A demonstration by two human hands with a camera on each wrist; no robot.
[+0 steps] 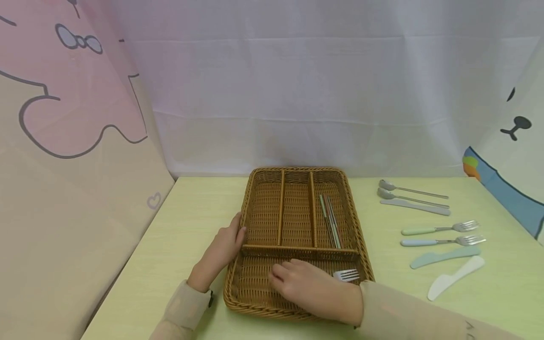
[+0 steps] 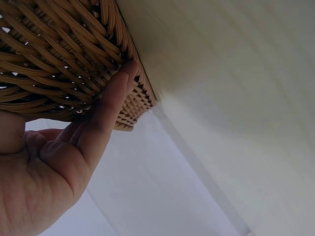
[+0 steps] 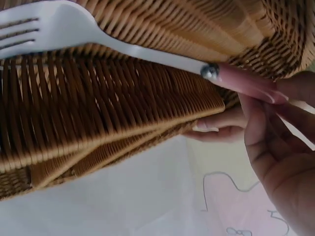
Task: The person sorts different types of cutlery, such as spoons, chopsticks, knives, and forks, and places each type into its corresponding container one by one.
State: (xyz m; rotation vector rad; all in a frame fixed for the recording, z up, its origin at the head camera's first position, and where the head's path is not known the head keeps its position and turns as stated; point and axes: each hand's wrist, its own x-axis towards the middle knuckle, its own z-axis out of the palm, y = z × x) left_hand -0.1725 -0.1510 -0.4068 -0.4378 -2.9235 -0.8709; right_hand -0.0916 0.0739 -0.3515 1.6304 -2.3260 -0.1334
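A brown wicker basket (image 1: 297,248) with dividers stands on the table. My left hand (image 1: 223,240) holds its left side, the thumb at the rim and the fingers against the outer wall (image 2: 54,64). Over the front compartment, my right hand (image 1: 303,285) pinches a fork (image 3: 157,58) by the end of its pink handle. The tines (image 1: 347,275) show to the right of that hand, low in the compartment; the handle is hidden in the head view. Several chopsticks (image 1: 331,222) lie in the back right compartment.
Right of the basket lie two spoons (image 1: 386,193), a grey knife (image 1: 414,206), two forks (image 1: 418,231), a green knife (image 1: 444,256) and a white knife (image 1: 454,278). Hanging cloth (image 1: 297,94) closes off the back and sides of the table (image 1: 204,203).
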